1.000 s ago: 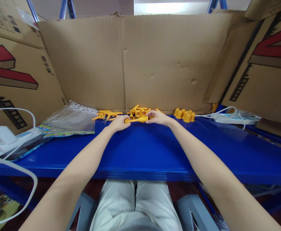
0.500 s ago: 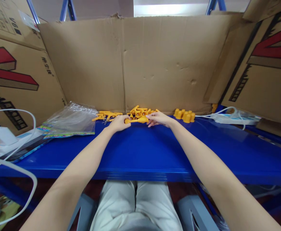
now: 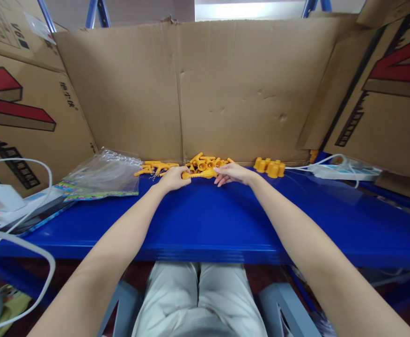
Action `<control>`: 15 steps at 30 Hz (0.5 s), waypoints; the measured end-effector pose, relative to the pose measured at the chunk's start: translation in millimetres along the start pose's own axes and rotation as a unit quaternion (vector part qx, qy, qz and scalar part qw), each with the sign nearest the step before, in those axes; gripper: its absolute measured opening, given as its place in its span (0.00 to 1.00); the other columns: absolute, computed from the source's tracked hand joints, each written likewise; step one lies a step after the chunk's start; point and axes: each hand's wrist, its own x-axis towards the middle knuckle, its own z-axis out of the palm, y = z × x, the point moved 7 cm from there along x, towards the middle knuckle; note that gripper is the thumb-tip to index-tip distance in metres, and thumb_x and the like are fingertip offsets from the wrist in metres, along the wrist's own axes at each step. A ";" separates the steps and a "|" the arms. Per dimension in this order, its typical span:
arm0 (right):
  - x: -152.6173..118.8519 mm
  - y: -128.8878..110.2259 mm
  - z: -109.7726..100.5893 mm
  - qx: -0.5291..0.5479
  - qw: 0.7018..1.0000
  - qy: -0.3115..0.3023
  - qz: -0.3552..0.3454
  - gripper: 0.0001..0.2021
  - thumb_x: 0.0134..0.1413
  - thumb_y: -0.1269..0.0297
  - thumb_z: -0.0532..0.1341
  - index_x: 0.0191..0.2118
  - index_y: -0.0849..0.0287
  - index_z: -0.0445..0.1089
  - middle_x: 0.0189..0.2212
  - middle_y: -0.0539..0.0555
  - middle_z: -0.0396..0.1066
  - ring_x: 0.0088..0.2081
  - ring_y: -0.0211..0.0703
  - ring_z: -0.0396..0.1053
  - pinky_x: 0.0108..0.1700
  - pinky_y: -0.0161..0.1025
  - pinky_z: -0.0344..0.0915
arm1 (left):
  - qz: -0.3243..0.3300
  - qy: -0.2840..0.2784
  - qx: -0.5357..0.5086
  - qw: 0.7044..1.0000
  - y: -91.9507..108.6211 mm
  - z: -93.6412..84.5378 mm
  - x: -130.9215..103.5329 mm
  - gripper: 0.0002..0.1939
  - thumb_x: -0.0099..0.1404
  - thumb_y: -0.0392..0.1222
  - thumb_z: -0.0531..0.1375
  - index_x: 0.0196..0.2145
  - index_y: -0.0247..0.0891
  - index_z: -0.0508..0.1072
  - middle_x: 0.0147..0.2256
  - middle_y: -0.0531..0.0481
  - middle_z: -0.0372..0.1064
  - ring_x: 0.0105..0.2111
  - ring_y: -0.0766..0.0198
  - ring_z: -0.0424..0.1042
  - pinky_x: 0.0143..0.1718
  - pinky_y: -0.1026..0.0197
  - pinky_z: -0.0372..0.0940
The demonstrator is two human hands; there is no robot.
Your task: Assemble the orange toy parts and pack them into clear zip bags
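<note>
Between my hands, low over the blue table, lies a long yellow plastic part (image 3: 200,174) with a ribbed middle. My left hand (image 3: 174,179) is closed around its left end. The fingers of my right hand (image 3: 233,173) pinch its right end, with the lower fingers loosely curled. Just behind it are several yellow cup-shaped pieces (image 3: 210,164) in a pile. To the left, beside my left hand, lie yellow branched pieces (image 3: 157,166) and small metal springs (image 3: 153,176). What exactly the held part is, I cannot make out.
Clear plastic bags (image 3: 101,178) lie at left on the blue table (image 3: 212,220). Yellow caps (image 3: 270,167) stand at right, near a white power strip (image 3: 345,172). A cardboard panel (image 3: 247,93) walls off the back. A white charger and cable (image 3: 6,196) sit far left.
Almost nothing differs. Both hands keep their hold on the yellow part, and its right end looks slightly raised; the camera view has shifted a little.
</note>
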 end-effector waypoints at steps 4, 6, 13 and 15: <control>3.5 2.8 0.7 -0.021 1.000 0.012 0.015 0.23 0.58 0.45 0.55 0.30 0.63 0.66 0.22 0.59 0.75 0.21 0.38 0.73 0.25 0.30 0.69 | 0.001 0.000 -0.009 1.000 1.0 0.1 0.1 0.15 0.52 0.43 0.57 0.36 0.36 0.75 0.26 0.51 0.69 0.25 0.64 0.64 0.29 0.63 0.58; 4.1 3.2 0.9 -0.028 0.999 0.013 0.017 0.23 0.58 0.43 0.54 0.31 0.63 0.66 0.22 0.59 0.75 0.21 0.37 0.72 0.24 0.29 0.68 | -0.003 -0.001 -0.010 1.000 0.6 0.3 0.1 0.15 0.52 0.43 0.57 0.36 0.35 0.75 0.26 0.51 0.70 0.25 0.63 0.65 0.29 0.63 0.58; -3.6 -2.2 1.4 0.009 1.000 -0.006 -0.006 0.18 0.54 0.57 0.65 0.46 0.62 0.64 0.33 0.57 0.77 0.27 0.36 0.75 0.32 0.31 0.73 | -0.014 0.004 -0.010 1.000 -1.1 0.7 0.4 0.14 0.51 0.43 0.57 0.35 0.36 0.74 0.25 0.52 0.69 0.25 0.63 0.64 0.28 0.63 0.57; -3.6 -3.9 0.8 0.017 1.000 -0.008 -0.023 0.21 0.50 0.64 0.68 0.48 0.61 0.63 0.34 0.55 0.77 0.27 0.34 0.75 0.33 0.30 0.73 | -0.018 0.001 -0.014 1.000 -1.8 1.4 0.5 0.14 0.52 0.43 0.57 0.35 0.36 0.74 0.24 0.52 0.68 0.25 0.64 0.64 0.28 0.63 0.57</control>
